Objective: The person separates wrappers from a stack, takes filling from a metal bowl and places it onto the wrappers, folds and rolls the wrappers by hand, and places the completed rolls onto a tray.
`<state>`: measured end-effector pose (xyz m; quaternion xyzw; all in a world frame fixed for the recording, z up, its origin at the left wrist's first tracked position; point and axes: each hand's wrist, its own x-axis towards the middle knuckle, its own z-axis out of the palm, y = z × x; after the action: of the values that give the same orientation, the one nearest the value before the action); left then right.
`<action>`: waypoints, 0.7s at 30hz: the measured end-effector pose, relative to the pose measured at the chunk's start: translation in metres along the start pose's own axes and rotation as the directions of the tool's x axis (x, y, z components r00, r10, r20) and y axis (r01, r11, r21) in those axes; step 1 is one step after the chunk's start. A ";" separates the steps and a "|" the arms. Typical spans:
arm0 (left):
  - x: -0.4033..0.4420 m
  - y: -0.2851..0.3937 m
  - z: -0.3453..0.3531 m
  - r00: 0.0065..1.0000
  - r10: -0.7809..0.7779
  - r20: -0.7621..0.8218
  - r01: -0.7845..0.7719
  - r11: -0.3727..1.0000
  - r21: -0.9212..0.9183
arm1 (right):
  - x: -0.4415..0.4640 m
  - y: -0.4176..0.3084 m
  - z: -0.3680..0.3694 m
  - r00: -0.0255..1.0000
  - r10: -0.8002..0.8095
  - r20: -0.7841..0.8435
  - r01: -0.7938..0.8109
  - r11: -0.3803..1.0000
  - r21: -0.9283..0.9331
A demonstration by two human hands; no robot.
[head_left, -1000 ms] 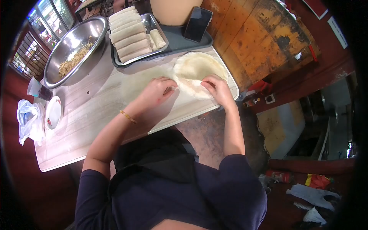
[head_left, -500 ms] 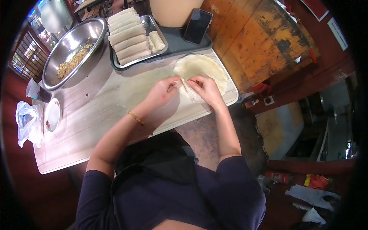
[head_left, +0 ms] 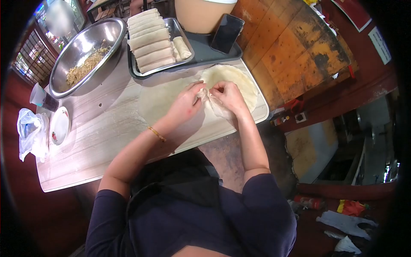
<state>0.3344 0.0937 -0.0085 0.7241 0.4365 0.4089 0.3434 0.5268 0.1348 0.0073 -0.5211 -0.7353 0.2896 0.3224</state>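
My left hand (head_left: pixel 185 104) and my right hand (head_left: pixel 231 97) are side by side near the table's right end. The fingers of both are pinched on a thin, pale spring roll wrapper (head_left: pixel 221 111), which is bunched between them and hangs toward the near edge. Under and beyond my hands are round, flat wrappers (head_left: pixel 235 81); how many lie there I cannot tell. Left of my left hand, another thin wrapper (head_left: pixel 154 100) is spread on the table (head_left: pixel 115 141). Rolled spring rolls (head_left: pixel 150 43) are lined up in a metal tray (head_left: pixel 187 46) behind my hands.
A dark tray (head_left: pixel 205 55) bears the metal tray, a phone (head_left: pixel 227 33) and a tan container (head_left: pixel 201 15). At left stand a steel bowl (head_left: pixel 107 51) with shredded filling (head_left: pixel 87 66), a cup (head_left: pixel 44 98), a small plate (head_left: pixel 60 125) and a plastic bag (head_left: pixel 31 132).
The bunched wrapper has shifted slightly between my fingers, and my left hand has turned a little. The whole view has moved slightly. Both hands keep their pinch.
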 end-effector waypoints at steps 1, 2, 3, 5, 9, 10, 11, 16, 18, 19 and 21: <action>0.003 0.000 -0.001 0.988 0.155 -0.026 -0.150 0.978 0.146 | 0.000 0.002 0.002 1.000 0.000 0.002 0.000 1.000 -0.001; 0.004 0.000 -0.001 0.951 0.308 -0.029 -0.286 0.913 0.291 | 0.000 0.005 0.005 1.000 0.001 0.003 -0.001 1.000 -0.014; 0.002 -0.003 0.000 0.951 0.307 -0.030 -0.286 0.913 0.291 | 0.000 0.006 0.007 1.000 0.001 0.005 -0.001 1.000 -0.027; -0.004 -0.008 0.002 0.957 0.276 0.090 -0.286 0.847 0.448 | -0.001 0.006 0.009 1.000 -0.011 -0.028 0.010 0.999 -0.049; -0.009 -0.004 0.001 0.939 0.317 0.132 -0.338 0.779 0.528 | -0.001 0.005 0.009 0.997 -0.030 -0.066 0.023 0.995 -0.093; -0.010 0.000 0.000 0.938 0.324 0.125 -0.338 0.770 0.541 | -0.001 0.006 0.009 0.997 -0.030 -0.064 0.024 0.995 -0.093; -0.011 0.003 -0.001 0.936 0.331 0.117 -0.338 0.761 0.554 | -0.001 0.006 0.009 0.998 -0.049 -0.049 0.044 0.994 -0.103; -0.010 0.002 -0.003 0.935 0.330 0.131 -0.340 0.726 0.598 | -0.004 -0.002 0.009 0.997 -0.056 -0.045 0.050 0.991 -0.124; -0.010 0.002 -0.004 0.940 0.311 0.142 -0.331 0.726 0.603 | -0.007 -0.009 0.007 0.985 -0.104 -0.141 0.062 0.960 -0.272; -0.010 0.001 -0.003 0.934 0.329 0.139 -0.343 0.719 0.604 | -0.008 -0.012 0.004 0.985 -0.104 -0.140 0.063 0.960 -0.272; -0.009 0.002 -0.003 0.928 0.346 0.135 -0.354 0.714 0.604 | -0.011 -0.016 -0.003 0.964 -0.146 -0.222 0.074 0.951 -0.302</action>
<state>0.3297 0.0853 -0.0076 0.8679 0.3989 0.2961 0.0060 0.5224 0.1204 0.0191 -0.5521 -0.7530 0.0942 0.3453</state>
